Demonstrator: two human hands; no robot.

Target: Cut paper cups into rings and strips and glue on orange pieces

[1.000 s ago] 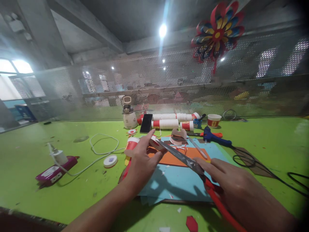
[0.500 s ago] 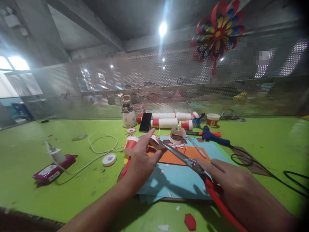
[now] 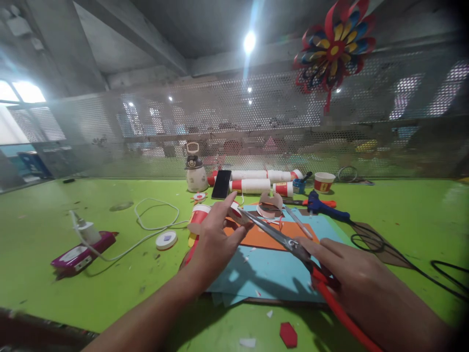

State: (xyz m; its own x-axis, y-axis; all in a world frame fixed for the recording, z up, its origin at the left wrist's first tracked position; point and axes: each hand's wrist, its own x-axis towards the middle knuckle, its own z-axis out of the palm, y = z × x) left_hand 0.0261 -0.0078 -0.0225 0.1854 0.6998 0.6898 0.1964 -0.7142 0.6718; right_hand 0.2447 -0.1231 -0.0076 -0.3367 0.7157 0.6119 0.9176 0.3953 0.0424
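Across the green surface (image 3: 73,298) lies blue paper (image 3: 271,269). Above it, the grip of your left hand (image 3: 217,237) pinches a red-and-white cup piece (image 3: 235,214); your right hand (image 3: 361,274) wraps the scissors (image 3: 293,245), blade tips at the piece.

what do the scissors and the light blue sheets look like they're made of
Scissors: blades look like smooth steel, silvery and glinting; the red handle is probably plastic, evenly coloured. Light blue sheets: matte paper or thin card, it seems, thin-edged and without gloss.
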